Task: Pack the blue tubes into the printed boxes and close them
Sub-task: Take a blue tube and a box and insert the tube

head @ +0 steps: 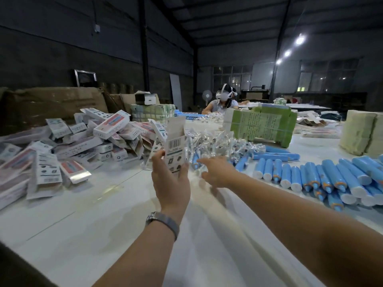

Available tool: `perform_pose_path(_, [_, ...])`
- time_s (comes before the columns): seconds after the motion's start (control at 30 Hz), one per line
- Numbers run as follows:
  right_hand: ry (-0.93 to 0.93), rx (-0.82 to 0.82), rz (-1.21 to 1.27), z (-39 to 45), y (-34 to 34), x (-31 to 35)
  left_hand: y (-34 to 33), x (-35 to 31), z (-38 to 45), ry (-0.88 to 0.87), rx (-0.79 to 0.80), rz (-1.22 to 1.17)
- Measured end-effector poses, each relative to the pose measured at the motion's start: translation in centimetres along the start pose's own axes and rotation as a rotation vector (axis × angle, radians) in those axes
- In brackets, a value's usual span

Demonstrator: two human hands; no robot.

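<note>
- The left hand (171, 181) holds a printed box (175, 146) upright above the white counter (103, 214); its grip is curled round the box's lower end, thumb on the left edge and fingers on the right edge.
- The box's long axis runs nearly vertical, tilted slightly right at the top. Its top flap stands open, and a barcode panel faces the camera.
- A wristwatch (163, 223) sits on the left wrist.
- The right hand (217, 171) reaches forward, low over the counter, to a pile of clear plastic packets (209, 141). Its fingers are blurred; whether the grip pinches anything cannot be told.
- A blue tube (195, 159) lies just at the right fingertips, partly among the packets, its long axis pointing away from the camera.
- More blue tubes (323, 177) lie on the right of the counter in a rough row, long axes mostly toward the camera, some white ends forward, some orange-collared tips forward.
- A heap of printed boxes (87, 139) lies at all angles on the left.
- Green-wrapped bundles (263, 125) stand behind the packets.
- Another person (222, 102) sits at the far end.
</note>
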State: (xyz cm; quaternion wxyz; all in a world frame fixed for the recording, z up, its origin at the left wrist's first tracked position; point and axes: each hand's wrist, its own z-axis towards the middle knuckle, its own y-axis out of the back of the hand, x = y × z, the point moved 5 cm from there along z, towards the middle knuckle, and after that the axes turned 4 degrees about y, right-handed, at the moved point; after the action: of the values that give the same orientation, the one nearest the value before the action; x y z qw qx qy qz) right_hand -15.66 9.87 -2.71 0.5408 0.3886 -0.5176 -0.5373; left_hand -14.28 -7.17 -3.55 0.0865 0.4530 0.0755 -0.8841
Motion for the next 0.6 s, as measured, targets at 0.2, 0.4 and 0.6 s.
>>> perform_pose_path(0.2, [-0.042,-0.011,-0.188,3.0,-1.5,1.3,-0.3,-0.2,-0.2,-0.098,0.035,0.052])
perform_pose_path(0.4, [-0.059,-0.090,-0.049,1.0,-0.5,0.5,-0.8,-0.1,-0.4,-0.114,0.104,0.060])
perform_pose_path(0.6, [-0.155,-0.126,0.167,-2.2,1.2,-1.2,-1.2,-0.3,-1.1,-0.087,0.200,-0.003])
